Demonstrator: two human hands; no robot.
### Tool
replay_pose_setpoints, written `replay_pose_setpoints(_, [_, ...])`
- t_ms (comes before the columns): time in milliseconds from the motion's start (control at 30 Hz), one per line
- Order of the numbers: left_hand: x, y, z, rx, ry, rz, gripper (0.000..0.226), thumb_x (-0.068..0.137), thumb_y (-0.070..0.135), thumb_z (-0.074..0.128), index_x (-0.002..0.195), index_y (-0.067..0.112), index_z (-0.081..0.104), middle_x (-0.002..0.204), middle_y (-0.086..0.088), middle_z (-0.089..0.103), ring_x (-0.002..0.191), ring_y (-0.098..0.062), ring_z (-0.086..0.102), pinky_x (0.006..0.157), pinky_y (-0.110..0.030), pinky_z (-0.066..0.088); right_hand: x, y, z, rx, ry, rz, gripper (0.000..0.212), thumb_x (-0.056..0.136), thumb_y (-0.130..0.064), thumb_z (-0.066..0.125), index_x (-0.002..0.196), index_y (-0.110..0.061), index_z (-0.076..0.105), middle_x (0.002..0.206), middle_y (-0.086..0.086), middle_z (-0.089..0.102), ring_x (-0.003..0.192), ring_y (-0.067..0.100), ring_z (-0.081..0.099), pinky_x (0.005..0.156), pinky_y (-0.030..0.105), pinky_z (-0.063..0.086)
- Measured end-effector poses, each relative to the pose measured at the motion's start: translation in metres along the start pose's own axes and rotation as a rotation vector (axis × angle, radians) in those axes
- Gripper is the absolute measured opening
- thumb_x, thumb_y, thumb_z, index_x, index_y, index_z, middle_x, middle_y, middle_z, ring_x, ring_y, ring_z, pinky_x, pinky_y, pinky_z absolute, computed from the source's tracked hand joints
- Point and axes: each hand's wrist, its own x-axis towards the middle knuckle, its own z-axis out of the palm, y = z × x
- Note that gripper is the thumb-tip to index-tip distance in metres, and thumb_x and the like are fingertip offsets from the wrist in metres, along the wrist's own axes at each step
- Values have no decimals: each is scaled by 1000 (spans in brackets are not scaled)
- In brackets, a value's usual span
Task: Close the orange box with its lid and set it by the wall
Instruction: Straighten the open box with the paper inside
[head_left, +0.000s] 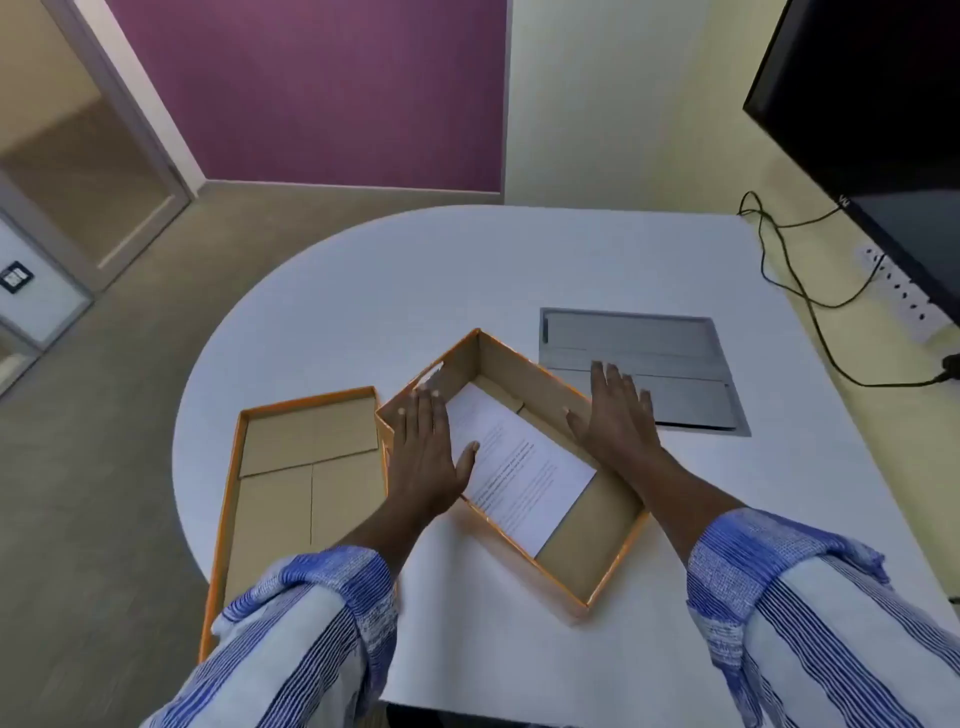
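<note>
The orange box (592, 545) lies open on the white table, turned at an angle, with a white printed sheet (524, 473) inside. Its lid (291, 488) lies upside down to the left, brown inside showing, its near end past the table edge. My left hand (423, 452) rests flat on the box's left wall, thumb over the sheet. Against the box's right wall presses my right hand (615, 410), fingers spread. Both hands flank the box, neither closed around it.
A grey metal hatch (675, 358) is set into the white table (415, 291) behind the box. The yellow wall (623, 104) stands behind the table; a black monitor (883, 104), cables and a power strip (904, 296) are at right.
</note>
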Motion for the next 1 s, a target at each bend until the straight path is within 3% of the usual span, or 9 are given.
replay_pose_setpoints(167, [-37, 11, 17, -85, -21, -158, 89, 101, 56, 36, 162, 3, 1, 171, -20, -8, 159, -32, -8, 128, -46, -1, -11, 1, 23, -48, -108, 69, 90, 93, -56, 51, 159, -13, 9, 165, 15, 20, 151, 36, 22, 121, 56, 20])
replay_pose_setpoints(300, [-43, 28, 15, -395, -40, -504, 95, 99, 49, 50, 161, 2, -4, 170, -25, -3, 158, -39, 3, 127, -49, 11, -16, 5, 27, -57, -95, 69, 85, 93, -48, 55, 157, -9, 15, 157, 16, 36, 141, 35, 38, 114, 53, 33])
replay_pose_setpoints(433, [-39, 35, 19, -757, -129, -678, 92, 100, 31, 53, 161, 17, -15, 159, -22, 39, 133, -43, 54, 110, -50, 48, -17, 5, 22, -76, -52, 60, 74, 95, -37, 56, 154, -8, 23, 144, 18, 48, 128, 35, 50, 104, 48, 42])
replay_pose_setpoints(533, [-33, 35, 19, -831, -109, -749, 86, 100, 23, 50, 162, 22, -9, 137, -26, 57, 113, -41, 66, 95, -52, 58, -16, 5, 18, -65, -45, 91, 65, 96, -36, 56, 150, -10, 30, 136, 18, 53, 123, 36, 53, 101, 46, 43])
replay_pose_setpoints(700, [-18, 15, 11, -771, -45, -627, 79, 94, 13, 46, 163, 21, 10, 123, -21, 67, 100, -38, 68, 88, -43, 57, -17, 14, 19, 11, -55, 181, 32, 97, -26, 50, 123, -8, 56, 119, 15, 62, 110, 36, 61, 85, 40, 45])
replay_pose_setpoints(800, [1, -2, 3, -778, -73, -513, 75, 94, 11, 46, 163, 24, 20, 127, -20, 67, 96, -38, 68, 89, -45, 56, -20, 24, 19, 7, -101, 207, 19, 92, -18, 45, 92, -11, 63, 102, 12, 70, 87, 32, 62, 71, 32, 39])
replay_pose_setpoints(867, [15, -9, 1, -794, -112, -461, 72, 96, 12, 45, 162, 27, 23, 138, -19, 63, 104, -40, 68, 96, -45, 56, -27, 25, 19, 10, -121, 210, 14, 88, -15, 46, 81, -12, 59, 94, 10, 70, 77, 29, 56, 68, 31, 36])
replay_pose_setpoints(933, [26, -12, 0, -786, -116, -413, 66, 99, 14, 44, 161, 27, 26, 151, -14, 54, 127, -35, 60, 106, -33, 46, -35, 23, 20, 23, -110, 213, 12, 85, -15, 48, 82, -11, 59, 90, 10, 68, 75, 29, 55, 68, 31, 37])
replay_pose_setpoints(1000, [33, -11, 2, -775, -109, -359, 63, 100, 15, 42, 160, 28, 29, 154, -9, 51, 136, -30, 53, 101, -27, 37, -43, 20, 23, 31, -84, 218, 13, 85, -16, 49, 84, -9, 60, 86, 10, 68, 74, 30, 58, 67, 31, 41])
